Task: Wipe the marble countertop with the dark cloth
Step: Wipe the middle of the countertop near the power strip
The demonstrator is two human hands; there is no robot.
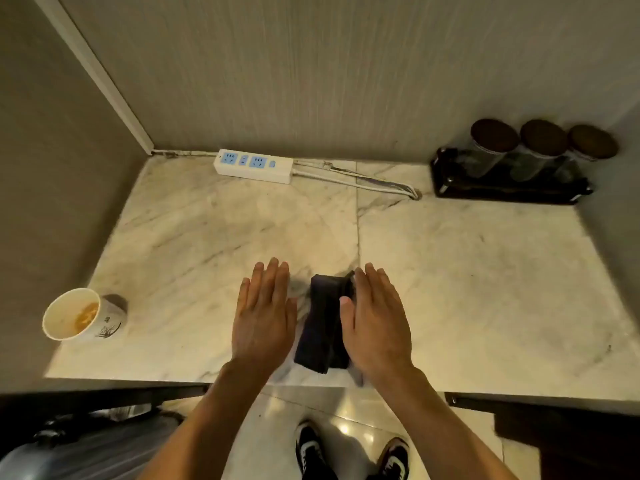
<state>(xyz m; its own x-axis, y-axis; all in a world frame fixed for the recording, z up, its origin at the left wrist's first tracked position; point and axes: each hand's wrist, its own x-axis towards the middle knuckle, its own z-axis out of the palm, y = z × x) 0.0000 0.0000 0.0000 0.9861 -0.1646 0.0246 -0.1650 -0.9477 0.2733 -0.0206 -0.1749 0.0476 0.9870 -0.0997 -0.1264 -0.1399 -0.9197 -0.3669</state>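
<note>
— Near the front edge of the marble desk (pixel 467 271), from the head camera, I see the dark cloth (pixel 323 327) folded into a long strip, lying between my two hands.

— How are the hands?

— My left hand (pixel 265 317) is flat, fingers straight and together, palm down, just beside the cloth and gripping nothing. My right hand (pixel 375 323) is flat too, fingers extended; it overlaps the cloth's right edge, thumb against it, but I cannot tell whether it presses down.

— Anything else on the desk?

— At far left, a paper cup (pixel 81 315) lies tipped on its side. Against the back wall sits a white power strip (pixel 252 165), and in the right rear corner a black tray (pixel 509 185) carries three lidded jars (pixel 493 147).

— Below the desk?

— My shoes (pixel 311 448) on the glossy floor.
</note>
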